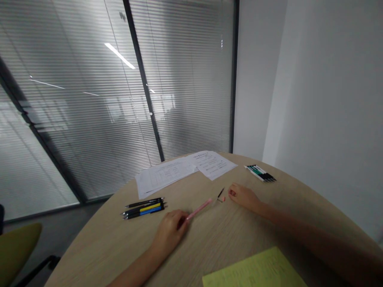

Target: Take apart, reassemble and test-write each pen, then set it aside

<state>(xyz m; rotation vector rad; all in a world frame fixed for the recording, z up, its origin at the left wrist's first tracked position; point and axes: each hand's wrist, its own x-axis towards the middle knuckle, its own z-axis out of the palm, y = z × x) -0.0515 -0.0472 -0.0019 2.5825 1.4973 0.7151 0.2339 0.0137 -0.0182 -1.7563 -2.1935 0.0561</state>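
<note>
My left hand (171, 231) rests on the table with its fingers closed around one end of a pink pen barrel (200, 209), which points away and to the right. Small pen parts lie just beyond the barrel's far end: a short dark piece (220, 193), a tiny thin piece (220, 200) and a small pink piece (224, 199). Right beside them is my right hand (243, 195), fingers curled in; whatever it may hold is hidden.
Several pens (145, 208) lie left of my left hand. More white and black pens (260, 173) sit at the far right. Printed sheets (167, 175) cover the table's back edge. A yellow written sheet (254, 271) lies in front, and a green chair (19, 255) stands left.
</note>
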